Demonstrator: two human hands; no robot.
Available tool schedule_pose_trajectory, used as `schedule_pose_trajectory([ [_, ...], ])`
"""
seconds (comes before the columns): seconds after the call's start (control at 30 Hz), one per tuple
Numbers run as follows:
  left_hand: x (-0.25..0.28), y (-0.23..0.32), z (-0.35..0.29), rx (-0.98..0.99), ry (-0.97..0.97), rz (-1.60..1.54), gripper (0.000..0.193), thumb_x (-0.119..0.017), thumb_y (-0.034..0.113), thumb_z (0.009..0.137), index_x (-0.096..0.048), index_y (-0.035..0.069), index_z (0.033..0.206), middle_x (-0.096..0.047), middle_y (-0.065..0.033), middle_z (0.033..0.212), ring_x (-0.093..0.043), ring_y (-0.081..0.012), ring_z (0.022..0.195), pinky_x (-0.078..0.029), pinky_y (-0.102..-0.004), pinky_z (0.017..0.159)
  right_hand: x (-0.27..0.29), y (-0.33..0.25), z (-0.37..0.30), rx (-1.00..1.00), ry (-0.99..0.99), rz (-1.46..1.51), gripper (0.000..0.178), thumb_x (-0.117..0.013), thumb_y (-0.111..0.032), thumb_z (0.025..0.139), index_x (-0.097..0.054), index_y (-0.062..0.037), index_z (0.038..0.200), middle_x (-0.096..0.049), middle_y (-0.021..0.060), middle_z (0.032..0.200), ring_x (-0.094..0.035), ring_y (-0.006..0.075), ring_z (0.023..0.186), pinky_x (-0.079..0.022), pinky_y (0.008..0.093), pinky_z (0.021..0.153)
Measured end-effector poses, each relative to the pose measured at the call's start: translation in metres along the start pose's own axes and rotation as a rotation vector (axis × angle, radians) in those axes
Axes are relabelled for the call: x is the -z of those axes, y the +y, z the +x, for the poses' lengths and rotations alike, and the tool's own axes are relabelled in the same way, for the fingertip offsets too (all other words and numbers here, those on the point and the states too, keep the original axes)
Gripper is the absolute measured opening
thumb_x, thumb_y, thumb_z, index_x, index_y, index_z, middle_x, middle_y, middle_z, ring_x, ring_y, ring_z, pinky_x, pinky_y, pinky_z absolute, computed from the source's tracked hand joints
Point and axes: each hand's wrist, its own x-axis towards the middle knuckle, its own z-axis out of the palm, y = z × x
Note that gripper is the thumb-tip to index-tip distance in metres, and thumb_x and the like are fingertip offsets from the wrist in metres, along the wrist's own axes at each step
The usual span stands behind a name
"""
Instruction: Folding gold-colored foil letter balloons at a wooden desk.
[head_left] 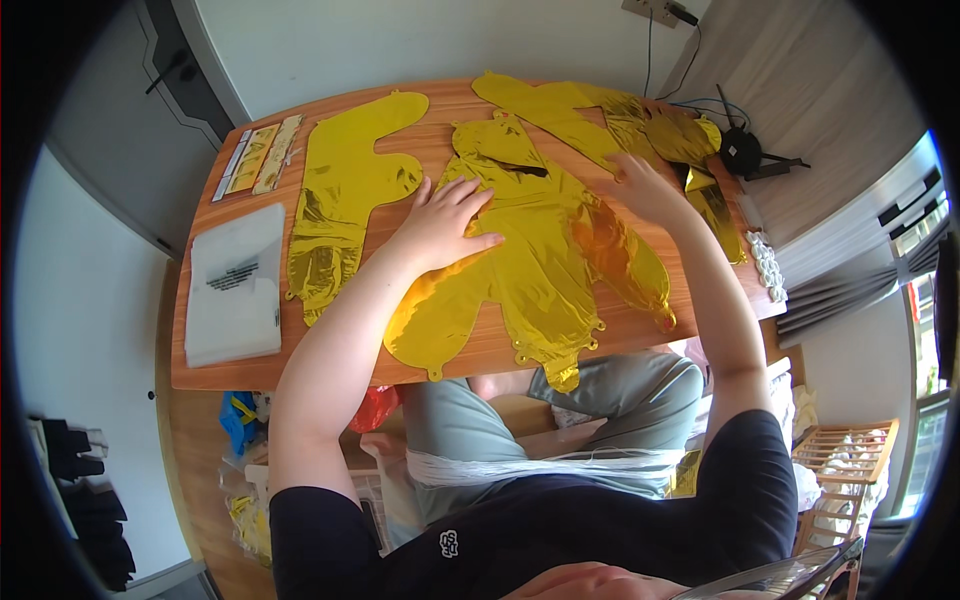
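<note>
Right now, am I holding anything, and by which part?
Left hand: nothing, spread on the middle foil balloon. Right hand: at the near end of the upper-right foil balloon; whether its grip holds it is unclear.

A black router [740,152] stands by a wood-grain panel [800,85]; a wall socket [648,11] holds a plug [683,14]; left, a grey door [115,115]; right, a gathered grey curtain [835,312] and slatted wooden rack [850,438].

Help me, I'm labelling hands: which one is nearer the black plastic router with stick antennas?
Right. The right hand is left of the router; the left hand lies much farther left, on a flat gold foil balloon.
</note>
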Motion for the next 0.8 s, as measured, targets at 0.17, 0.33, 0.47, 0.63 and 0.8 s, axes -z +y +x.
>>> schedule_pose_trajectory([
  [0.17,0.005,0.006,0.005,0.01,-0.051,0.024,0.086,-0.056,0.07,0.095,-0.039,0.016,0.16,-0.031,-0.0123,0.168,-0.023,-0.0299,0.157,-0.006,-0.0582,0.128,0.022,0.027,-0.114,-0.168,-0.077,0.095,0.071,-0.074,-0.041,0.094,-0.047,-0.0112,0.152,-0.057,0.0145,0.133,-0.063,0.0214,0.109,-0.054,0.0349,0.091],
  [0.33,0.006,0.006,0.006,0.02,-0.051,0.025,0.085,-0.058,0.068,0.095,-0.039,0.015,0.16,-0.032,-0.012,0.168,-0.024,-0.0299,0.157,-0.006,-0.0585,0.128,0.014,0.03,-0.154,-0.191,-0.057,0.358,0.074,-0.08,-0.023,0.09,-0.045,-0.0089,0.154,-0.057,0.0146,0.134,-0.064,0.0196,0.104,-0.054,0.033,0.092],
  [0.47,0.006,0.006,0.005,0.009,-0.033,0.033,0.085,-0.058,0.067,0.095,-0.039,0.015,0.159,-0.033,-0.0123,0.167,-0.025,-0.0297,0.157,-0.006,-0.0578,0.128,0.008,0.031,-0.156,-0.184,-0.036,0.616,0.07,-0.078,-0.016,0.091,-0.046,-0.0071,0.153,-0.061,0.0121,0.13,-0.065,0.0178,0.102,-0.053,0.0314,0.093],
  [0.63,0.006,0.008,0.005,0.015,-0.039,0.017,0.084,-0.06,0.065,0.096,-0.039,0.014,0.159,-0.033,-0.0126,0.167,-0.025,-0.0291,0.157,-0.007,-0.0565,0.129,0.018,0.02,-0.155,-0.33,-0.186,0.804,0.063,-0.074,-0.014,0.094,-0.048,-0.0031,0.15,-0.069,0.0097,0.122,-0.066,0.0136,0.105,-0.052,0.0303,0.096],
  [0.8,0.006,0.01,0.005,0.015,-0.043,0.023,0.084,-0.059,0.065,0.096,-0.039,0.014,0.159,-0.033,-0.0126,0.167,-0.026,-0.0292,0.157,-0.006,-0.0566,0.129,-0.004,0.03,-0.153,-0.259,-0.127,0.946,0.048,-0.072,-0.019,0.096,-0.06,0.0039,0.136,-0.072,0.0077,0.116,-0.066,0.0121,0.104,-0.05,0.0273,0.093],
])
